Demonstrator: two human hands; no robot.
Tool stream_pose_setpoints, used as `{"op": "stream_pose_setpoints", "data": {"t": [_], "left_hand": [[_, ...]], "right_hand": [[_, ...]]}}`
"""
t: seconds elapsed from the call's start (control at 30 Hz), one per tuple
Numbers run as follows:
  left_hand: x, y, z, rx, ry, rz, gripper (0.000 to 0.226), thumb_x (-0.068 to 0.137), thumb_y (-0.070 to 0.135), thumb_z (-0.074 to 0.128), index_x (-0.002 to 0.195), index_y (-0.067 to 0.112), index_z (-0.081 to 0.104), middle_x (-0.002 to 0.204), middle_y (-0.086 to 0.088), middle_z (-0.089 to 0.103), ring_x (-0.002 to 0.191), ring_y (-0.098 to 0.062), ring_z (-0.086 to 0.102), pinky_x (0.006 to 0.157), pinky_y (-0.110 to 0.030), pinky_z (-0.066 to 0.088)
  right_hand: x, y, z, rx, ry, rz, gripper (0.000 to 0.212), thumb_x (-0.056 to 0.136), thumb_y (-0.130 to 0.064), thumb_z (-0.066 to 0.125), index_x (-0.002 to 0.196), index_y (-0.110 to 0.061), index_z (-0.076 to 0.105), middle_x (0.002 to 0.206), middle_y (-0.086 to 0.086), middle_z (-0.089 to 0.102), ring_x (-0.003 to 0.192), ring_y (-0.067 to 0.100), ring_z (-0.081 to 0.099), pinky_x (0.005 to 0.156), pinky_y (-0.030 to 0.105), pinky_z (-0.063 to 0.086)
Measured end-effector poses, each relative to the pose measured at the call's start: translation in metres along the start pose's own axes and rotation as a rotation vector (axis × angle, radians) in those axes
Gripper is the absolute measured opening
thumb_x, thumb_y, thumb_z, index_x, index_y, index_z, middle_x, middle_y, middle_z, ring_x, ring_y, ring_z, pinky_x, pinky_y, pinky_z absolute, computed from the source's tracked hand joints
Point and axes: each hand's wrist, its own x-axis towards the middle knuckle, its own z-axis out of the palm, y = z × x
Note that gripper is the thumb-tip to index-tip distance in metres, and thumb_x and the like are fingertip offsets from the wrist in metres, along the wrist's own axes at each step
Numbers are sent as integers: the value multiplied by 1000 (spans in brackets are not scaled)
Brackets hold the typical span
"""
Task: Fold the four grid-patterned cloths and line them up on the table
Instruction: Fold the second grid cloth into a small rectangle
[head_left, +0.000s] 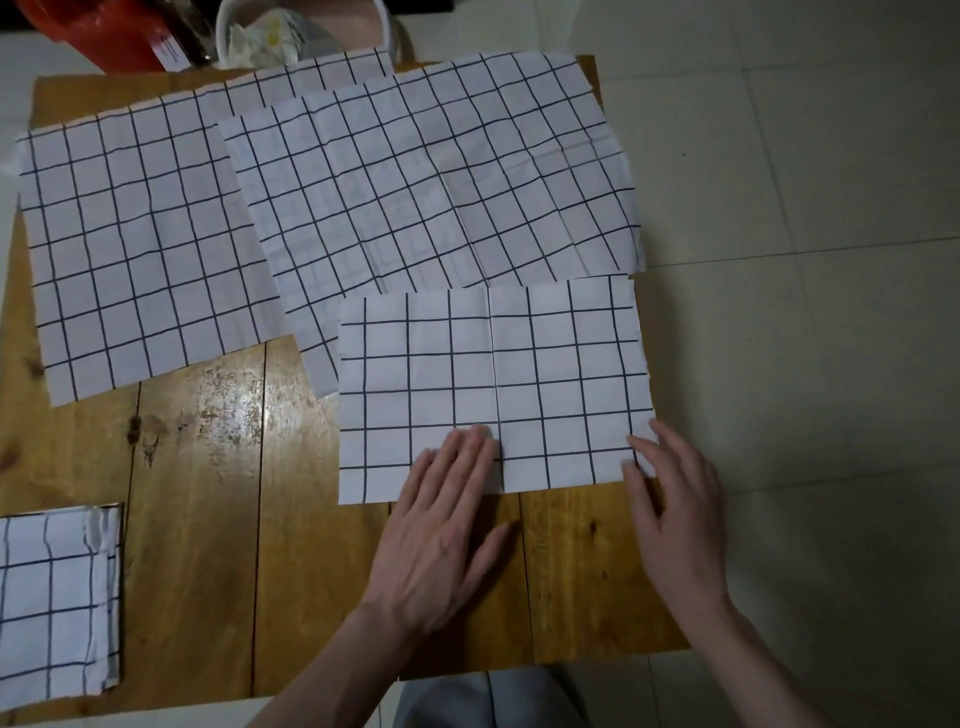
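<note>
1. A half-folded white cloth with a dark grid pattern (488, 389) lies at the right side of the worn brown wooden plank table (208, 467); its right edge runs along the table's right edge, and its near edge leaves a strip of bare wood toward the person.
2. The left hand (441, 525) lies flat, fingers straight and close together, fingertips pressing the cloth's near edge beside its centre crease.
3. The right hand (675, 514) rests at the cloth's near right corner, fingers relaxed and slightly spread, fingertips touching the corner; whether it pinches the fabric cannot be told.
4. A large unfolded grid cloth (441, 171) lies spread behind, its near edge tucked under the half-folded one and its right side reaching the table's far right corner.
5. A second unfolded grid cloth (140, 244) covers the far left, partly under the first and reaching the left table edge.
6. A small folded grid cloth (57, 603) sits at the near left corner, well apart from the hands.
7. Bare wood lies open between the folded cloth and the left hand.
8. Beyond the far edge stand a red plastic container (114, 36) and a white basin (301, 31); pale floor tiles (805, 260) lie to the right.
</note>
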Motion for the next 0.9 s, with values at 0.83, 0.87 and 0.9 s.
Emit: {"op": "stream_pose_setpoints", "data": {"t": [0.83, 0.87, 0.9], "left_hand": [[10, 11, 9, 7, -38, -23, 74, 111, 57, 30, 169, 19, 6, 178, -2, 3, 164, -21, -1, 129, -48, 11], [10, 10, 9, 10, -40, -21, 74, 111, 57, 31, 169, 19, 6, 178, -2, 4, 164, -21, -1, 129, -48, 10], [10, 10, 9, 12, -41, -20, 74, 111, 57, 31, 169, 19, 7, 178, -2, 4, 164, -21, -1, 129, -48, 10]], "right_hand": [[18, -24, -12, 401, 69, 513, 21, 100, -35, 66, 117, -28, 55, 92, 0, 59, 82, 9, 57, 66, 21, 45], [18, -24, -12, 405, 87, 524, 19, 100, -34, 67, 114, -27, 57, 91, -1, 61, 81, 8, 57, 67, 21, 46], [18, -25, -12, 406, 110, 527, 16, 100, -33, 67, 112, -26, 60, 89, -2, 62, 80, 7, 58, 68, 20, 47]]}}
